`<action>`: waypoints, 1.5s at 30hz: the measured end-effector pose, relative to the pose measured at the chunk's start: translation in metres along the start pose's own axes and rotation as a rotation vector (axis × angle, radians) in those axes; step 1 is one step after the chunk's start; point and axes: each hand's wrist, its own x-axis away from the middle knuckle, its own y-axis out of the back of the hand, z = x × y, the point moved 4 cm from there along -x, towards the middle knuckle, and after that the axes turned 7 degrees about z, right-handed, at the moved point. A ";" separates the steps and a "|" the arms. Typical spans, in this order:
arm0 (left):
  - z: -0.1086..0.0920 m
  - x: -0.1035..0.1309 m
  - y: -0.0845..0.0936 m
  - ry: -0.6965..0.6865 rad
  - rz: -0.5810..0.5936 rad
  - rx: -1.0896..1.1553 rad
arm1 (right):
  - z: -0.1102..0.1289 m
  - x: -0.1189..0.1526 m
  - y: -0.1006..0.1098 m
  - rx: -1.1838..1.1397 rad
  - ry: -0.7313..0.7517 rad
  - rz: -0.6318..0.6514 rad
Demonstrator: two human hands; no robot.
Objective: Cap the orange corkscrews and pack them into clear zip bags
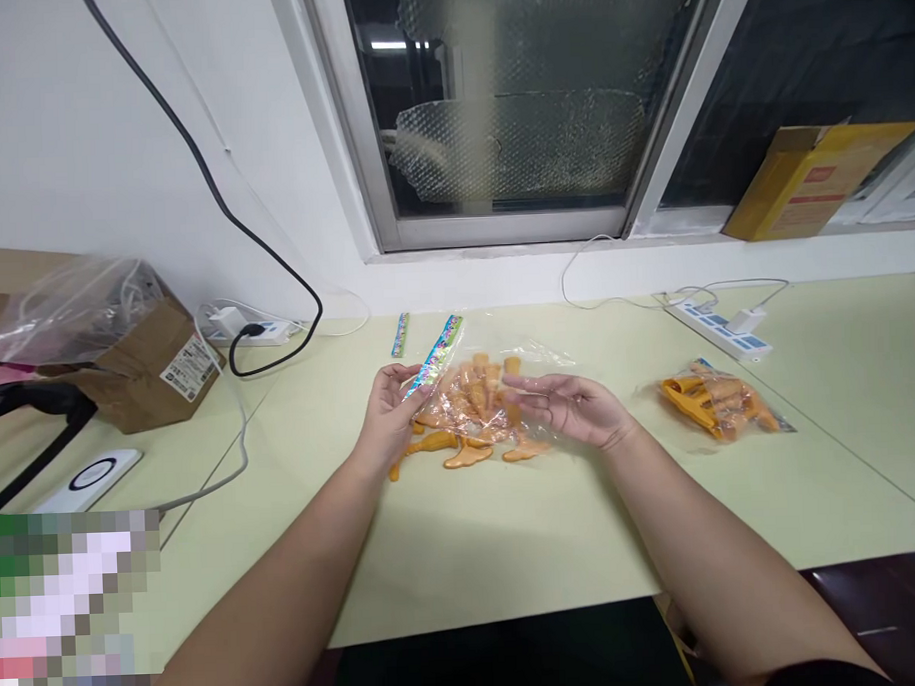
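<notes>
My left hand (394,400) is closed on the edge of a clear plastic bag (537,358), by its colourful printed header strip (437,354). Orange and peach rubbery pieces (478,392) lie in and under the see-through film; exactly which are inside I cannot tell. Some pieces stick out at the near side, among them a peach one shaped like a webbed foot (468,454). Held at the bag's right side, my right hand (572,407) has its fingers stretched out and apart. Whether its fingertips touch the film is unclear.
A second filled bag (719,399) lies to the right, near a white power strip (719,329). A small printed strip (401,335) lies behind my left hand. At left are a cardboard box (143,369), a black cable (219,196) and a white charging pad (94,476).
</notes>
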 end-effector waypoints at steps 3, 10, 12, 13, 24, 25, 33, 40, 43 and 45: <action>0.001 0.002 -0.006 0.052 0.054 0.107 | -0.011 -0.004 -0.006 -0.036 -0.106 0.055; 0.006 0.010 -0.016 0.153 0.165 0.083 | -0.015 -0.006 -0.036 -0.140 -0.116 0.155; 0.007 0.010 -0.014 0.190 0.153 0.093 | -0.015 -0.005 -0.039 -0.161 -0.113 0.157; 0.008 0.010 -0.013 0.206 0.147 0.103 | -0.015 -0.004 -0.040 -0.172 -0.118 0.155; 0.008 0.009 -0.013 0.224 0.133 0.207 | -0.016 -0.001 -0.034 -0.239 -0.098 0.167; 0.008 0.009 -0.013 0.226 0.125 0.204 | -0.016 -0.001 -0.034 -0.238 -0.098 0.177; 0.007 0.010 -0.014 0.193 0.189 0.001 | -0.018 -0.008 -0.032 -0.092 0.011 0.025; 0.009 0.010 -0.018 0.123 0.335 -0.102 | -0.017 -0.005 -0.046 -0.100 -0.004 0.050; 0.009 0.009 -0.015 0.148 0.311 -0.109 | -0.015 -0.002 -0.048 -0.085 -0.007 0.081; 0.009 0.008 -0.012 0.163 0.268 -0.132 | -0.015 -0.002 -0.048 -0.095 -0.018 0.098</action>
